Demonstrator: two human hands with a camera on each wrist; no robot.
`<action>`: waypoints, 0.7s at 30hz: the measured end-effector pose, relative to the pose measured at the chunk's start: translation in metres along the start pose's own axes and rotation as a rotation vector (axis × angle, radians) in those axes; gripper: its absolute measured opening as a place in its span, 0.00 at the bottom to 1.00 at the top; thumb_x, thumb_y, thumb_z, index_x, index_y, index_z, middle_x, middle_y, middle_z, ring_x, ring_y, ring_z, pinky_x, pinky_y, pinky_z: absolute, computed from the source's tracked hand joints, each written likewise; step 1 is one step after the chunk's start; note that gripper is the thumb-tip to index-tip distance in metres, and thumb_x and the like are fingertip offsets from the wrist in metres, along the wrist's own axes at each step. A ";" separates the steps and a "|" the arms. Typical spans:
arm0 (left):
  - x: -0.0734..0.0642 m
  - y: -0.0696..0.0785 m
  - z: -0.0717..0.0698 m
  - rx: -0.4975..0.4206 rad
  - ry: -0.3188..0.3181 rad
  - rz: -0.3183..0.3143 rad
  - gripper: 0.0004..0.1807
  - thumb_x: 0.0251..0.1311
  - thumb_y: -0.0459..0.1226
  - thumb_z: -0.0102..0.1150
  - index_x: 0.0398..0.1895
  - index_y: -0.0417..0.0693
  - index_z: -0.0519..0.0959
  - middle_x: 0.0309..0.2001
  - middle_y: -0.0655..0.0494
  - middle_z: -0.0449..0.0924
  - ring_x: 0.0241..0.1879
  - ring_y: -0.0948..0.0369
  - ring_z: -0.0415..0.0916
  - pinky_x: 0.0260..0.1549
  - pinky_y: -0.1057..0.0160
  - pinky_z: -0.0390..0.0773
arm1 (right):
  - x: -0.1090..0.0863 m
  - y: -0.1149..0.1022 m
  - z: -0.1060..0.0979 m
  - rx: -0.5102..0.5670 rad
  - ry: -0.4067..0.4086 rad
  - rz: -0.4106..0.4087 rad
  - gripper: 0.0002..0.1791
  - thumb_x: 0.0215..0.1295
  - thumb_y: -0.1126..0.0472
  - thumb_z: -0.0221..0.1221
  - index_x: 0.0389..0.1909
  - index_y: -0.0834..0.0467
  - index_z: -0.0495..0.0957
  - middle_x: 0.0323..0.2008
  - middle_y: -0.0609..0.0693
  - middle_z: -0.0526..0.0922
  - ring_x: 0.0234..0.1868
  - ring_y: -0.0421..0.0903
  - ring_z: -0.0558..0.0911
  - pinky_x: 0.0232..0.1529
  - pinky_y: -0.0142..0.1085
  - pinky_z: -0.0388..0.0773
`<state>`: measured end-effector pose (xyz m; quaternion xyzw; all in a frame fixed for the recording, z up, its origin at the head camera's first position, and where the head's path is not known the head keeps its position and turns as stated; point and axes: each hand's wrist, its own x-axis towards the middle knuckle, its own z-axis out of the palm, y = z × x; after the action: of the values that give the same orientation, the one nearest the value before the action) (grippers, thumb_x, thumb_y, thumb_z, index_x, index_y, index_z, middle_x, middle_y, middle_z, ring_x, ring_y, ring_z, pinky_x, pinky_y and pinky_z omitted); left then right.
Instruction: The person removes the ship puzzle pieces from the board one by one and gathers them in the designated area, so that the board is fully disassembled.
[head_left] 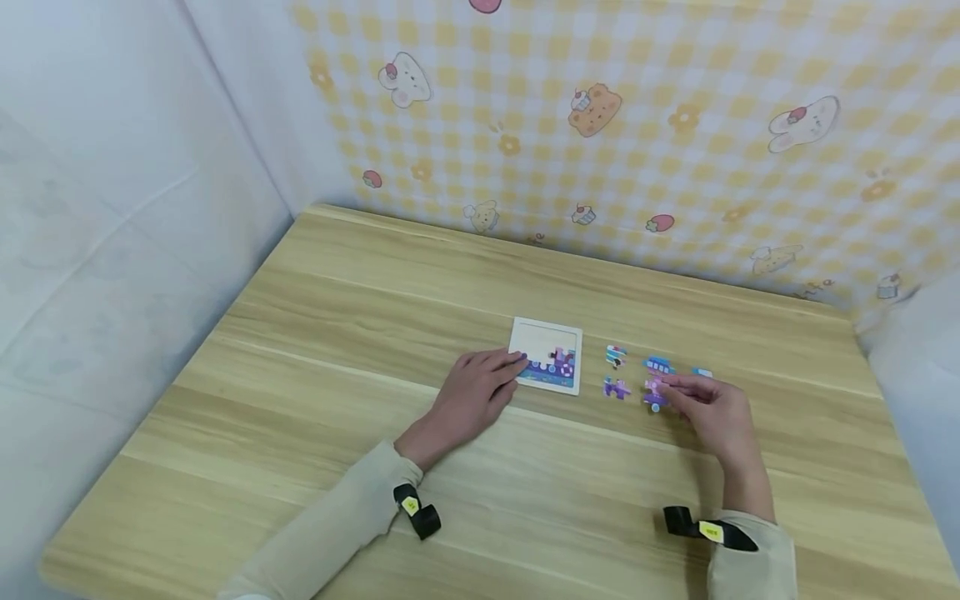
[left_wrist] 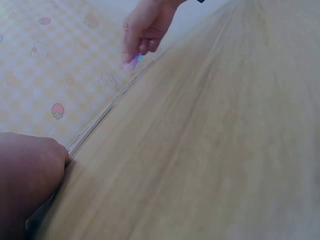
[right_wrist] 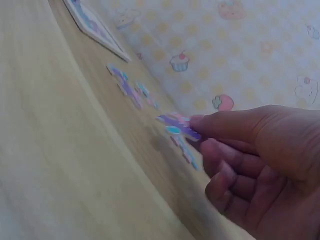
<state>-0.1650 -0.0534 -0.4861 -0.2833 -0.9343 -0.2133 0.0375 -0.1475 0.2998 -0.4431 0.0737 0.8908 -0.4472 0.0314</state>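
A square puzzle tray (head_left: 546,322) with a white frame lies on the table, its lower part and right side filled with purple and blue pieces. My left hand (head_left: 474,396) rests at the tray's left edge, fingertips over the rim. Between thumb and fingers, my right hand (head_left: 712,412) pinches a pink and purple jigsaw piece (head_left: 654,393), which the right wrist view shows raised off the table (right_wrist: 179,125). Nearby lie a purple piece (head_left: 617,387), a striped piece (head_left: 616,357) and a blue piece (head_left: 659,365). Another pale blue piece (head_left: 702,372) is partly hidden behind the right hand.
The wooden table (head_left: 337,300) reaches back to a yellow checked cloth (head_left: 510,100) with cartoon prints. A white cloth (head_left: 112,208) hangs at the left. Black straps with small devices (head_left: 426,522) circle both wrists.
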 end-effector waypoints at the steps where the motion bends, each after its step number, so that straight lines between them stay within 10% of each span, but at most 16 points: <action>1: 0.000 0.000 0.000 -0.002 -0.001 -0.004 0.22 0.80 0.43 0.50 0.73 0.53 0.74 0.72 0.58 0.73 0.73 0.55 0.66 0.69 0.50 0.66 | 0.000 0.002 0.000 -0.019 -0.008 -0.001 0.19 0.71 0.52 0.67 0.50 0.65 0.87 0.34 0.41 0.88 0.28 0.37 0.78 0.28 0.29 0.78; 21: 0.003 0.000 0.000 -0.016 -0.004 -0.007 0.22 0.79 0.42 0.51 0.72 0.52 0.74 0.72 0.57 0.73 0.73 0.56 0.66 0.69 0.50 0.66 | 0.007 0.014 0.004 -0.103 -0.002 0.008 0.15 0.72 0.58 0.66 0.48 0.65 0.88 0.38 0.51 0.87 0.27 0.36 0.74 0.25 0.30 0.73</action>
<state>-0.1673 -0.0523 -0.4858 -0.2808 -0.9336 -0.2202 0.0327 -0.1520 0.3061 -0.4575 0.0751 0.9123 -0.4007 0.0378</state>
